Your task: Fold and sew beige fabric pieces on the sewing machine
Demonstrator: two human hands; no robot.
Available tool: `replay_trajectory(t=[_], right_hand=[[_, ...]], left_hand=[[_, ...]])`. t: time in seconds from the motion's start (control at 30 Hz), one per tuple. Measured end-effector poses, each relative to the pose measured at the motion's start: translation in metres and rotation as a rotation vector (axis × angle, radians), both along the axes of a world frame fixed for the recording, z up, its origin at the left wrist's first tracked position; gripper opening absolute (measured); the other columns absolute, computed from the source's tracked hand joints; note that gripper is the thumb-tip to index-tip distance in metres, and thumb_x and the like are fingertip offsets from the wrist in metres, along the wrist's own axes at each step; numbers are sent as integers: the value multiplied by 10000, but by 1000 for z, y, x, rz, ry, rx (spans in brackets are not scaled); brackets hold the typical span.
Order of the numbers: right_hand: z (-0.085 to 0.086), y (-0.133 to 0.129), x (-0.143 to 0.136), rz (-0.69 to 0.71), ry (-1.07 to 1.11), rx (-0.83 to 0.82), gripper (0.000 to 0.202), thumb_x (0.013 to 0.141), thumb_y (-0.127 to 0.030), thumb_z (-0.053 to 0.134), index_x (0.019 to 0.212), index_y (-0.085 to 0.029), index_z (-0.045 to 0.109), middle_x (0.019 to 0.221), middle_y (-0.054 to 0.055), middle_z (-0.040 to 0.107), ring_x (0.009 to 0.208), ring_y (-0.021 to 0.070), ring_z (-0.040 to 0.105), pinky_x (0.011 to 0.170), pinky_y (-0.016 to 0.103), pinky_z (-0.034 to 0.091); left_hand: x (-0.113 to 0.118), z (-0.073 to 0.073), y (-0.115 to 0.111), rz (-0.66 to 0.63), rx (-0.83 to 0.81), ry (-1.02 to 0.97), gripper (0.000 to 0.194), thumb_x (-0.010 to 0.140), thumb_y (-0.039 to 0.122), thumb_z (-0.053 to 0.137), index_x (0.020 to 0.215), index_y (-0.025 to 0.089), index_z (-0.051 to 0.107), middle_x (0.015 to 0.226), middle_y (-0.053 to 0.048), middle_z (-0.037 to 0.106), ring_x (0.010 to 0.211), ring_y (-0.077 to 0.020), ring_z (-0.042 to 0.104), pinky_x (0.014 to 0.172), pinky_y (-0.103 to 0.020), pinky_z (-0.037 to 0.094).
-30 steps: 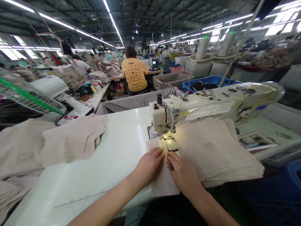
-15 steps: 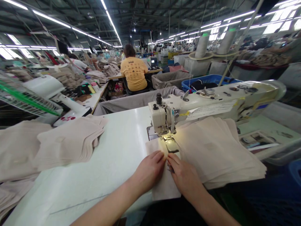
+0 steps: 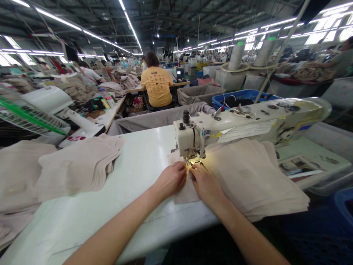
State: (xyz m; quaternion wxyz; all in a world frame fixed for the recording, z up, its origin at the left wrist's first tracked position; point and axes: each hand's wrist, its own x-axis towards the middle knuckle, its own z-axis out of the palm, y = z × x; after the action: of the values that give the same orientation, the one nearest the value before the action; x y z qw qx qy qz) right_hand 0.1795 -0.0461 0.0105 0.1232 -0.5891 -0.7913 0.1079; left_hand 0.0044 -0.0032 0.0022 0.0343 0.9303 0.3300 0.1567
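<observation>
Sewing machine (image 3: pixel 215 122) label (image 3: pixel 248 131) was illegible. Left hand (image 3: pixel 171 179), right hand (image 3: pixel 209 184) touched beige cloth (image 3: pixel 185 195), fingers bunched; grip couldn't be told.

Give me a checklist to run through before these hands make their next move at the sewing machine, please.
1. Left hand on the fabric piece: ok.
2. Right hand on it too: ok.
3. Fabric piece up at the sewing machine head: ok.
4. Light at the stitching spot: ok, a yellow glow shows.
5. Hands safely clear of the needle: cannot tell; they are close, and the needle is too small to make out.
</observation>
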Motion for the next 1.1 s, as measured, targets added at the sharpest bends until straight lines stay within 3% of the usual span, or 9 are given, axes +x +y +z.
replay_trajectory(t=[0.2, 0.4, 0.53, 0.73, 1.1], right_hand=[[-1, -27, 5, -169, 11, 19, 121, 939, -143, 569, 1017, -202, 641, 1088, 52, 672, 896, 198, 675, 698, 283, 469], [-13, -48, 8, -144, 4, -20, 153, 908, -94, 598, 990, -213, 648, 998, 24, 700, 858, 195, 688, 669, 283, 460], [-15, -52, 9, -135, -8, -11, 193, 894, -86, 613, 1033, -209, 664, 1008, 27, 706, 881, 192, 696, 686, 275, 477], [-14, -52, 9, -88, -120, -34, 412, 906, -126, 617, 1296, -259, 625, 1097, 44, 703, 858, 196, 714, 655, 278, 498], [-6, -43, 6, -78, -101, -106, 337, 945, -139, 565, 1248, -261, 648, 1069, 44, 720, 900, 201, 716, 703, 279, 501]], left_hand=[[-2, -4, -5, 48, 16, -87, 261, 929, 129, 473, 1138, 142, 628, 1228, -151, 649, 1173, -259, 629, 1017, -415, 557], [-3, -5, -9, 70, 20, -83, 294, 947, 151, 481, 1203, 143, 627, 1294, -155, 646, 1201, -264, 632, 1038, -421, 548], [-5, -6, -8, 53, 36, -89, 297, 969, 166, 462, 1217, 140, 624, 1310, -163, 639, 1228, -267, 619, 1046, -428, 542], [-5, -5, -9, 41, 37, -83, 277, 969, 168, 463, 1194, 151, 623, 1308, -160, 632, 1234, -267, 612, 1049, -434, 539], [-6, -1, -2, 51, 31, -45, 279, 964, 158, 458, 1191, 130, 617, 1327, -178, 619, 1244, -275, 603, 1047, -445, 541]])
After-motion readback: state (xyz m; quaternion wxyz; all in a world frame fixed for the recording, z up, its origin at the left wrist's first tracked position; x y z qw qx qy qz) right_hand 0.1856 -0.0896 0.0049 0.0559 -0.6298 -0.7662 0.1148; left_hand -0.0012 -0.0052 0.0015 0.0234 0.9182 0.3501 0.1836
